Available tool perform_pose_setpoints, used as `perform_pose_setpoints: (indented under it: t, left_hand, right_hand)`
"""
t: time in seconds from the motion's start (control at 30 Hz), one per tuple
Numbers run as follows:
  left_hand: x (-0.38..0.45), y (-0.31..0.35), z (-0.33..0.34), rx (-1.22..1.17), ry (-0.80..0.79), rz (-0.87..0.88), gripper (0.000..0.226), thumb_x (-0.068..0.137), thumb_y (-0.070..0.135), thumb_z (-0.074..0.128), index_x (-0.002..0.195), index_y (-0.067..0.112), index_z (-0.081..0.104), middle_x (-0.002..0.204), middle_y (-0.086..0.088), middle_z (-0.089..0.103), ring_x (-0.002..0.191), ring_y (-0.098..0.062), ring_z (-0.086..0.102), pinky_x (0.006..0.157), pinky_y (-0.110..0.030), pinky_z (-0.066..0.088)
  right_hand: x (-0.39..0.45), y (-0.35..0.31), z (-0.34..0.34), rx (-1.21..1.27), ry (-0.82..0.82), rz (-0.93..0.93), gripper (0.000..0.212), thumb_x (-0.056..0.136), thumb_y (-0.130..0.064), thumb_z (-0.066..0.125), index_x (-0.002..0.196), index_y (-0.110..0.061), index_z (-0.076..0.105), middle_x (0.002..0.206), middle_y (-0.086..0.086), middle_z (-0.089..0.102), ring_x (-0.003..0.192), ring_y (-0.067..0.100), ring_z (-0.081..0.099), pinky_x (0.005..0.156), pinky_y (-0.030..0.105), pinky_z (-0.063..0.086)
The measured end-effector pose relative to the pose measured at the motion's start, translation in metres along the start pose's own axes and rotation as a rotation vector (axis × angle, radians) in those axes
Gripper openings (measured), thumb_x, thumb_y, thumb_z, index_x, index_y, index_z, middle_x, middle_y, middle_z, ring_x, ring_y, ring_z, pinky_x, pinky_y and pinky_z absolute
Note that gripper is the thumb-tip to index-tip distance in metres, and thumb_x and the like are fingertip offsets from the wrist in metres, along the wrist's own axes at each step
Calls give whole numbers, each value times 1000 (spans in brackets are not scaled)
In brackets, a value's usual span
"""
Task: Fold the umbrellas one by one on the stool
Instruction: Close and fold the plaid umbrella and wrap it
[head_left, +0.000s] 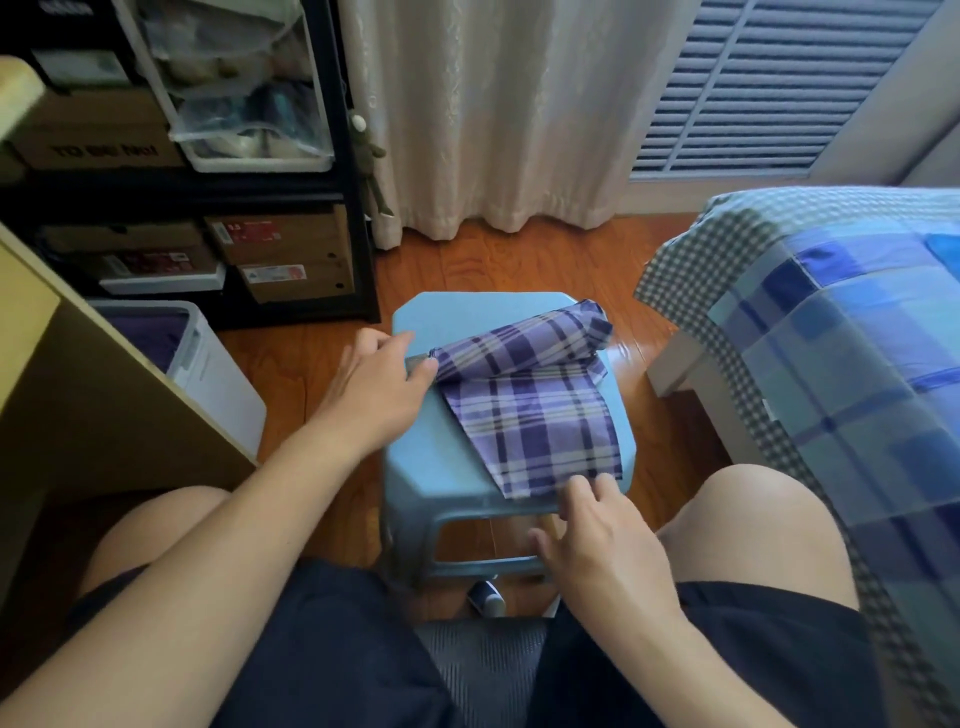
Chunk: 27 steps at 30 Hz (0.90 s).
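Left hand (376, 382) at stool (441, 467) left edge, fingers pinching umbrella (530, 395) end. Umbrella lies across stool top, one plaid panel spread. Right hand (602, 535) at stool front, fingers nipping panel hem. Step judged: pleating. Next: fold panel over, roll tight.

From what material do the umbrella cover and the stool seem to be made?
Umbrella: thin woven fabric, probably synthetic, purple plaid; it drapes and creases softly, with a slight sheen. Stool: likely moulded plastic, pale blue, matte; smooth one-piece top with rounded edges.
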<state>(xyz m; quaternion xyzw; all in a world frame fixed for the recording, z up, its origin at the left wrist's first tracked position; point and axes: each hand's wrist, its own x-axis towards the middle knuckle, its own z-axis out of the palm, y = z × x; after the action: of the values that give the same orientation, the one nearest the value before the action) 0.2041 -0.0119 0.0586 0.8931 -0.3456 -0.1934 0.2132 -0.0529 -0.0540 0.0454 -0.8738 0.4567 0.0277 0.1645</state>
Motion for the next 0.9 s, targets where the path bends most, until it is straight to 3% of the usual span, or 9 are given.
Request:
perform_pose_setpoints:
  t: [0.13, 0.2, 0.27, 0.37, 0.47, 0.57, 0.7, 0.8, 0.9]
  left_hand:
    - [7, -5, 12, 148, -54, 75, 48, 106, 44, 42, 147, 20, 46, 141, -15, 45, 130, -38, 41, 110, -43, 33]
    - [8, -8, 13, 158, -2, 100, 41, 104, 42, 49, 136, 18, 55, 132, -16, 51, 125, -39, 45, 106, -44, 37]
    - [11, -7, 12, 137, 21, 108, 36, 100, 41, 59, 126, 17, 59, 125, -15, 54, 122, -38, 48, 103, -44, 39]
    - [13, -6, 8, 122, 19, 119, 34, 93, 39, 69, 119, 18, 60, 120, -14, 56, 119, -37, 51, 100, -42, 41]
    - [14, -6, 5, 121, 51, 134, 34, 91, 37, 72, 115, 19, 57, 119, -13, 54, 119, -37, 51, 97, -44, 44]
    - [15, -7, 4, 131, 93, 148, 31, 90, 35, 73, 108, 20, 53, 116, -13, 56, 116, -37, 53, 93, -46, 46]
    - [11, -1, 5, 145, 110, 149, 32, 86, 33, 74, 99, 20, 48, 107, -13, 63, 105, -39, 60, 79, -43, 47]
    - [6, 0, 6, 150, 124, 154, 31, 83, 24, 71, 97, 19, 43, 102, -10, 58, 99, -39, 58, 71, -40, 39]
    - [4, -3, 8, 110, 124, 181, 37, 81, 11, 66, 108, 18, 42, 110, -8, 47, 99, -41, 55, 73, -39, 36]
  right_hand:
    - [-3, 16, 2, 764, 107, 510, 24, 89, -28, 72, 95, -20, 50, 101, 1, 53, 93, 24, 56, 70, 36, 45]
    - [-1, 24, 8, 1164, -91, 697, 42, 85, -30, 80, 116, -21, 52, 112, 4, 61, 100, 19, 61, 70, 33, 48]
    - [3, 29, 21, 1338, -235, 707, 74, 70, -38, 90, 133, -23, 53, 119, 3, 70, 107, 20, 67, 79, 39, 57]
    - [14, 33, 42, 1312, -221, 670, 90, 46, -43, 92, 129, -22, 63, 111, 4, 77, 105, 29, 73, 93, 54, 59]
    - [16, 22, 33, 1282, -175, 685, 56, 66, -32, 89, 116, -15, 68, 100, 8, 78, 97, 30, 74, 93, 55, 59]
    - [17, 19, 30, 1165, -111, 594, 28, 86, -28, 82, 103, -12, 67, 88, 3, 77, 86, 20, 73, 87, 41, 58]
    - [15, 5, 25, 959, -107, 485, 18, 100, -24, 62, 88, -14, 71, 81, 1, 75, 75, 18, 70, 68, 33, 53]
    - [4, 3, 14, 1257, -240, 504, 21, 106, -12, 49, 103, -5, 69, 71, 5, 71, 60, 17, 67, 52, 25, 49]
    - [-12, 11, -7, 1608, -369, 507, 23, 110, -12, 43, 123, 0, 59, 69, 9, 67, 52, 18, 63, 68, 33, 56]
